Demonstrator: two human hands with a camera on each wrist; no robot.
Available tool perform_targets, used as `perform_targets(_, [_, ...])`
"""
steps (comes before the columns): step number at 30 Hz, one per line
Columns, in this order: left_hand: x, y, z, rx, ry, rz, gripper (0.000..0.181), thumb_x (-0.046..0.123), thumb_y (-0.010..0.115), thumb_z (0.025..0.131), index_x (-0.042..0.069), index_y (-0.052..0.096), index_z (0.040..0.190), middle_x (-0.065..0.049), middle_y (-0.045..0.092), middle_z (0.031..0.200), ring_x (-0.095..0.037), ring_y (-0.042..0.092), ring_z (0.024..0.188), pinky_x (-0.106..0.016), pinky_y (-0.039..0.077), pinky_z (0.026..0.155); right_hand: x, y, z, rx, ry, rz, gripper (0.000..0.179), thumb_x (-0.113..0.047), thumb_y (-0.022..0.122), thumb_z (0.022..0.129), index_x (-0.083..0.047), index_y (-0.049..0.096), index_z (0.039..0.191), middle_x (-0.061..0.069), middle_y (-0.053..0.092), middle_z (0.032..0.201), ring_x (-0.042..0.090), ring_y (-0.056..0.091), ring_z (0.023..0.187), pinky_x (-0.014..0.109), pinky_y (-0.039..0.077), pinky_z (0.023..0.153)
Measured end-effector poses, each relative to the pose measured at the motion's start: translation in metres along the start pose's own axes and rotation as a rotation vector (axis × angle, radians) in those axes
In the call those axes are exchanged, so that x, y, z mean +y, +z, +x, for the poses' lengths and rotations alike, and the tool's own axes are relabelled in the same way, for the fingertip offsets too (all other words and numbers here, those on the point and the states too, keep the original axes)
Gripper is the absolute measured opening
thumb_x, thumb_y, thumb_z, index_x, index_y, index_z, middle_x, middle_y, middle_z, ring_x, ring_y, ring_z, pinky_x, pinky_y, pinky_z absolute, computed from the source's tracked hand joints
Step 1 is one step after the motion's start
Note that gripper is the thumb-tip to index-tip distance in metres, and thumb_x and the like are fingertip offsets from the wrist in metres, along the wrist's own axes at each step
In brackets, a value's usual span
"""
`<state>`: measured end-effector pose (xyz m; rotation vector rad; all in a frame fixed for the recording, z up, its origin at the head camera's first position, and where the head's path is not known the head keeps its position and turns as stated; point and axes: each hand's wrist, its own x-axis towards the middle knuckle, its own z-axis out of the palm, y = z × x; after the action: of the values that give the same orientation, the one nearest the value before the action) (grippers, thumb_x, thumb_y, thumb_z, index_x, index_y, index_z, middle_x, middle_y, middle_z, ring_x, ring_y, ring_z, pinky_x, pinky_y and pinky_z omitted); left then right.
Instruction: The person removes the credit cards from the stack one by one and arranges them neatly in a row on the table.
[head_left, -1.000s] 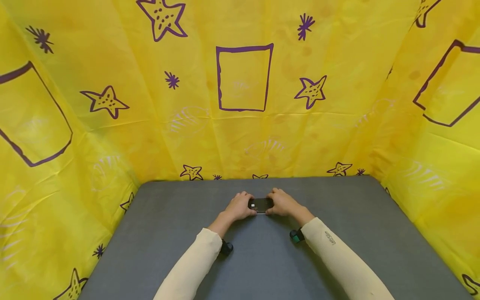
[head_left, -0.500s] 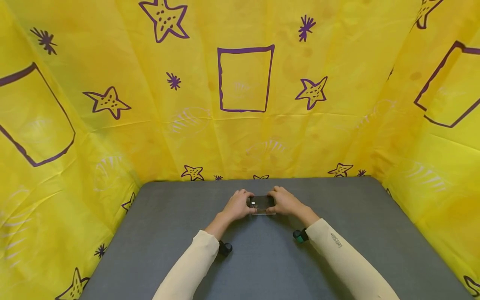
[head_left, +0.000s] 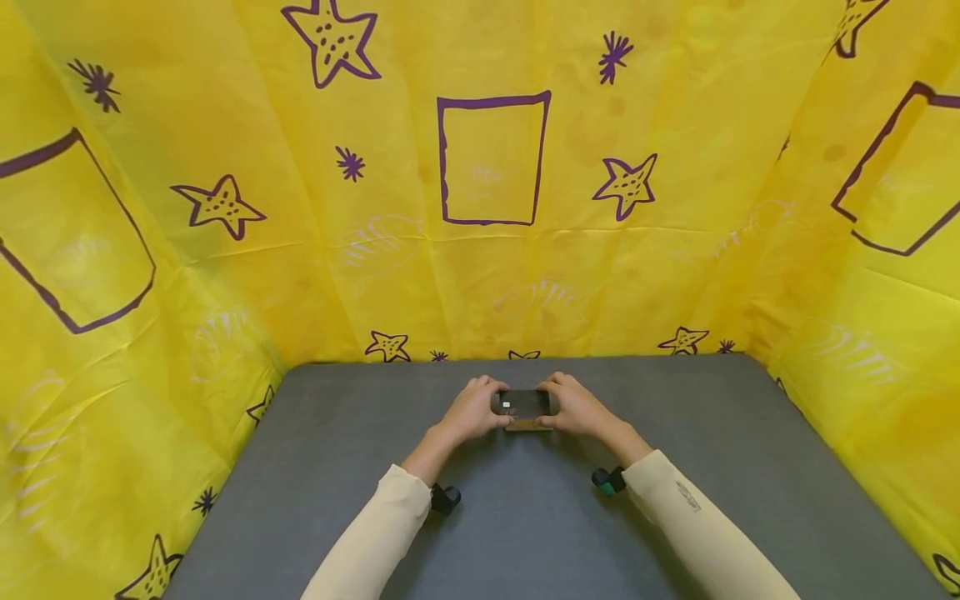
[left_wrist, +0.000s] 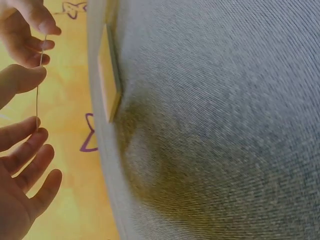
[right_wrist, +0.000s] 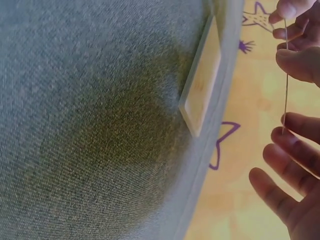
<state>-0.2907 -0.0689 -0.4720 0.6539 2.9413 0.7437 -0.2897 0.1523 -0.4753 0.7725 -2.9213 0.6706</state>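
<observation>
Near the far side of the table, both hands hold a thin black VIP card (head_left: pixel 528 404) with a small light square on its face. The left hand (head_left: pixel 474 408) pinches its left end between thumb and fingers; the right hand (head_left: pixel 573 406) pinches the right end. In the wrist views the card (left_wrist: pixel 38 97) shows edge-on as a thin line, raised over the table. Below it lies a flat rectangular slab (right_wrist: pixel 202 82) with a shiny, pale yellowish top; in the head view only the slab's front strip (head_left: pixel 528 425) shows under the card.
A dark grey cloth-covered table (head_left: pixel 517 533) spreads around the hands. Yellow sheets (head_left: pixel 487 283) with purple starfish drawings hang behind it and on both sides. Black wrist cameras (head_left: pixel 446 499) sit at the cream sleeves (head_left: pixel 375 525).
Both hands have lifted the card slightly up and away from the slab, and more of the slab's front shows below it. The right forearm has shifted a little to the right.
</observation>
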Motion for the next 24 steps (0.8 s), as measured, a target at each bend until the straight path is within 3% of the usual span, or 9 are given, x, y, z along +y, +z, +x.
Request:
perform_targets(9, [0.001,-0.008,-0.009,0.051,0.047,-0.006,0.054,0.031,0.079,0.08,0.011,0.061,0.127,-0.008,0.058,0.123,-0.027,0.052,0.114,-0.044,0.045,0.097,-0.006,-0.003,-0.006,0.09,-0.061,0.019,0.053,-0.025,0.083,0.076,-0.002,0.064,0.12,0.01,0.058,0.11,0.026,0.056,0.1,0.044,0.049,0.085])
perform_targets(24, [-0.003,-0.021,-0.04,0.064,0.07,-0.045,0.053,0.033,0.079,0.079,0.011,0.062,0.124,-0.009,0.06,0.119,-0.025,0.052,0.108,-0.044,0.046,0.093,-0.028,-0.005,-0.017,0.076,-0.128,0.007,0.052,-0.03,0.081,0.077,-0.006,0.065,0.12,0.006,0.059,0.11,0.023,0.054,0.101,0.04,0.049,0.085])
